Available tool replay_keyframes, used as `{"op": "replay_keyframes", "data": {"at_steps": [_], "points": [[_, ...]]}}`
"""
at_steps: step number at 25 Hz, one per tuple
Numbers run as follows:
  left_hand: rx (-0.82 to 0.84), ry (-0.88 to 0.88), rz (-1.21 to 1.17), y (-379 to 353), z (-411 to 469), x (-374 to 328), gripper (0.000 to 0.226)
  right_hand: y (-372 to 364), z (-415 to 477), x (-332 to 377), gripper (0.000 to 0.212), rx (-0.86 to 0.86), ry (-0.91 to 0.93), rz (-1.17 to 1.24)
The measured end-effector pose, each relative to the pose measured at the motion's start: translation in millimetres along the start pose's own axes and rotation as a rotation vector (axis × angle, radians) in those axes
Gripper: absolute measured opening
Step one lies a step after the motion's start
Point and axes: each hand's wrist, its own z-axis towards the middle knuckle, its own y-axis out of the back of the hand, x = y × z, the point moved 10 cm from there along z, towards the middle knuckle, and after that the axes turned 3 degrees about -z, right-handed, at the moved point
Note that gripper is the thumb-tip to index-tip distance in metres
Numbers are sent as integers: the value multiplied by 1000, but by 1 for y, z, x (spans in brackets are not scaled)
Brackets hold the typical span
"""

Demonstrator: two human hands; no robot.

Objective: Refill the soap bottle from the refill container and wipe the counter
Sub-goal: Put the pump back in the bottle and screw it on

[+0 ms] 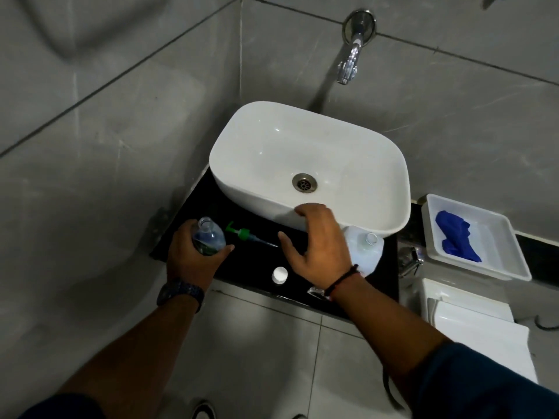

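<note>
My left hand (193, 258) grips the clear soap bottle (210, 238), which stands uncapped on the black counter (248, 267) at its left end. The bottle's green pump (242, 233) lies on the counter just to the right of it, tube pointing right. My right hand (317, 246) hovers open above the counter in front of the basin, fingers spread, holding nothing. To its right stands the white refill container (367, 249), its mouth uncapped and partly hidden by my wrist. A white cap (279, 275) lies near the counter's front edge.
A white basin (257, 140) fills the back of the counter under a chrome wall tap (349, 65). To the right, a white tray (496, 267) holds a blue cloth (455, 235). A white toilet cistern (472, 316) sits below the tray.
</note>
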Motion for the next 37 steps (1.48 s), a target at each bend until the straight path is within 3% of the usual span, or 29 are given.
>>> {"op": "replay_keyframes", "data": {"at_steps": [3, 5, 12, 15, 18, 20, 24, 29, 33, 37], "points": [[-18, -4, 38, 5, 7, 0, 83, -91, 17, 1, 38, 417, -128, -10], [-12, 6, 43, 6, 12, 1, 82, -136, 20, -5, 34, 590, -190, -78], [15, -45, 52, 4, 15, 0, 85, -203, 18, -15, 25, 732, -218, -194], [20, -62, 65, 5, 16, -1, 85, -201, 27, -15, 20, 641, -275, -135], [4, -58, 94, 12, 21, -2, 85, -172, 46, -6, 18, 417, -362, 31], [-16, -41, 111, 20, 22, -4, 85, -144, 62, 13, 22, 275, -315, 124], [-63, -17, 157, 34, 21, -29, 91, -60, 97, 40, 17, -46, -354, 479], [-50, -95, 116, 22, 22, -108, 89, 61, 134, 46, 19, -428, -418, 900], [-37, -209, 130, 1, 14, -184, 86, 134, 146, 57, 21, -448, -301, 856], [-57, -205, 33, -7, 11, -228, 89, 171, 148, 49, 20, -438, -263, 764]]}}
